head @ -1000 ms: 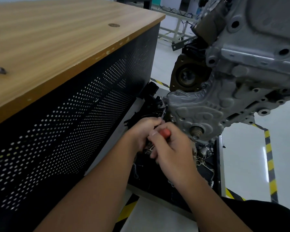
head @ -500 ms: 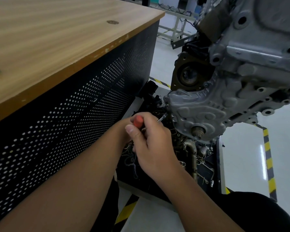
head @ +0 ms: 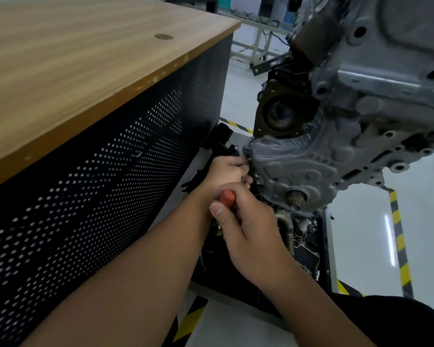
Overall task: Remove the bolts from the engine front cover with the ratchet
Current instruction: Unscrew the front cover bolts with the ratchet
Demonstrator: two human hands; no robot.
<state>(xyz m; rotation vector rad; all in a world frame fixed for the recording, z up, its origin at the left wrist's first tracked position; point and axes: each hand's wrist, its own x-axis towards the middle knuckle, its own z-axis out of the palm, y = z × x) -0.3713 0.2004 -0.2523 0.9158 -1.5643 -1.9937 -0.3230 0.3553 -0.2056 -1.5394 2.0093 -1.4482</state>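
From my head camera, my right hand [head: 251, 229] was wrapped round the ratchet [head: 227, 198], only its red grip end poking out above my thumb, because I wanted leverage low and close to my body. My left hand [head: 226, 171] reached ahead to the cover [head: 293, 166], fingers curled at its left edge where the tool's head met a bolt; I judged it was steadying the socket there, though the bolt itself was hidden. The cover hung on the engine to the right of the wooden surface [head: 85, 66], so I worked in the gap between them.
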